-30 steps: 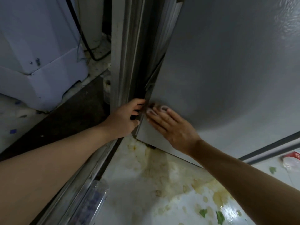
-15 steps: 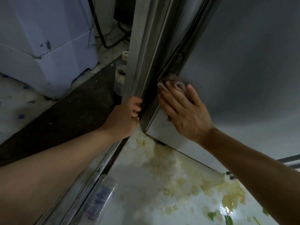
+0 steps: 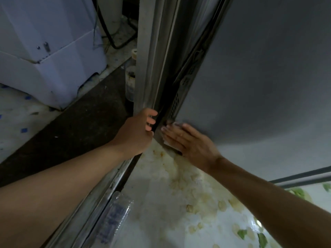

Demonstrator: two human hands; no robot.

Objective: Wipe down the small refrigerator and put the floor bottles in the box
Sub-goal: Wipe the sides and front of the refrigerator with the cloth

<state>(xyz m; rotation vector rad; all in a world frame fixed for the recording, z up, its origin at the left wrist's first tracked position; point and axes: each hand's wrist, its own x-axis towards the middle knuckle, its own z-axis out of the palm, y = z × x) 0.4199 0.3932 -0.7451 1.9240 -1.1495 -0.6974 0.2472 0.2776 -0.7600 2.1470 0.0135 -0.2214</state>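
The grey refrigerator [image 3: 259, 72] fills the right of the view, its side panel facing me. My right hand [image 3: 189, 142] lies flat on the panel's lower left corner, pressing a pale cloth [image 3: 172, 125] whose edge shows past the fingertips. My left hand [image 3: 139, 133] grips the metal frame edge [image 3: 152, 59] just left of the refrigerator, fingers curled into the dark gap. A clear plastic bottle [image 3: 114, 217] with a blue label lies on the floor near the bottom, beside the metal rail. Another bottle [image 3: 130, 77] stands behind the frame.
A white appliance [image 3: 46, 51] stands at the upper left with a black cable [image 3: 107, 33] behind it. The floor sheet [image 3: 179, 203] below the refrigerator is stained yellow with green leaf prints. A dark floor strip [image 3: 75, 126] runs diagonally on the left.
My right hand slid up the refrigerator's edge with the cloth, then came back down to the lower corner. My left hand stayed on the frame.
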